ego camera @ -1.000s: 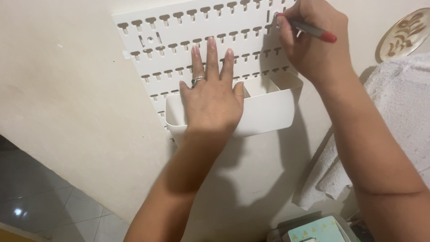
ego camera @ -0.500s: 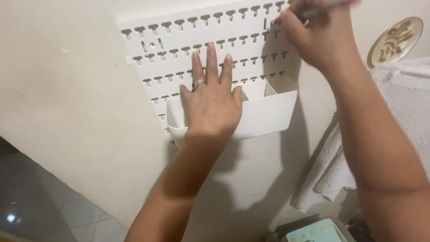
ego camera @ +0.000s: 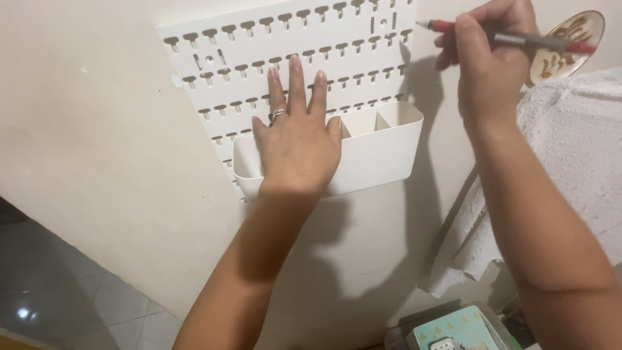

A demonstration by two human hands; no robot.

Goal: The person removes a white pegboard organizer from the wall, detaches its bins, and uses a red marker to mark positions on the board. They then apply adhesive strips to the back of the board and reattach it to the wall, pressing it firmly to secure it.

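A white pegboard (ego camera: 240, 45) with rows of slots lies flat against a cream wall. A white compartment bin (ego camera: 382, 149) hangs on its lower part. My left hand (ego camera: 298, 139), wearing a ring, presses flat with fingers spread on the board and over the bin's rim. My right hand (ego camera: 486, 61) is raised at the board's upper right corner and grips a red and silver pen (ego camera: 512, 39), its tip pointing left at the board's right edge.
A white textured cloth (ego camera: 570, 155) hangs on the right. A round gold-patterned plate (ego camera: 570, 39) is at the top right. A light green patterned box (ego camera: 453, 327) sits at the bottom. Grey floor tiles (ego camera: 58, 291) show at the lower left.
My right hand has pulled away from the board's top right corner, turning the pen so its tip points left. The view moved closer. My left hand stays pressed on the board.
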